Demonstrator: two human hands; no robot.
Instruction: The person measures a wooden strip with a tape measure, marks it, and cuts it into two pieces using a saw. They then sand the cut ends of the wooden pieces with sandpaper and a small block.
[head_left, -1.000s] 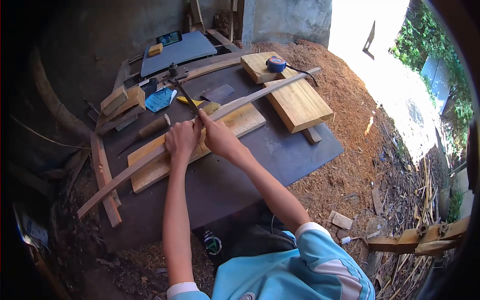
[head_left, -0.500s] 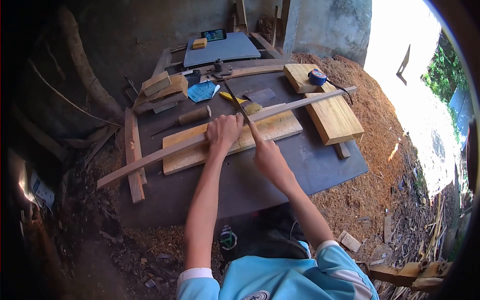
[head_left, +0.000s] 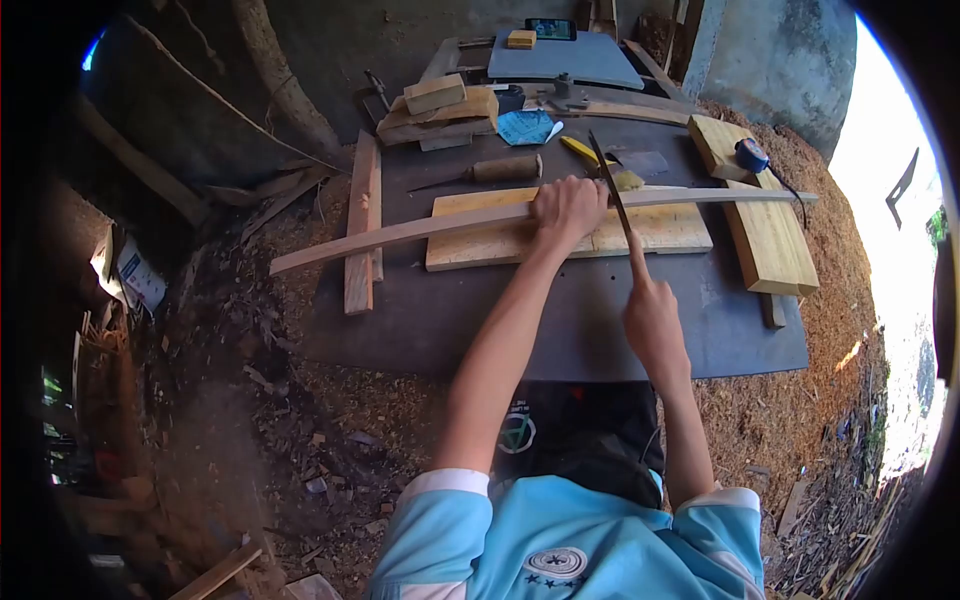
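Note:
My left hand [head_left: 572,212] is closed over a long thin wooden strip [head_left: 400,232], pressing it onto a flat board [head_left: 480,252] on the dark table. In my right hand [head_left: 653,312] is a saw [head_left: 612,185], its narrow dark blade seen nearly edge-on. The blade crosses the strip just right of my left hand, and my right index finger points along it. The saw's handle is hidden in my grip. Beyond the blade lies a brush [head_left: 580,151] with a yellow handle and pale bristles.
A wooden-handled pointed tool [head_left: 505,168] lies behind the strip. Thick wood blocks [head_left: 775,240] support its right end; a blue tape measure [head_left: 751,154] rests there. More blocks [head_left: 436,94] and a blue packet [head_left: 528,127] stand farther back. A phone [head_left: 551,28] leans at the rear.
The head view has turned left, so the table appears farther right and higher. My right hand has drawn the saw slightly back toward me. My left hand keeps its hold on the strip.

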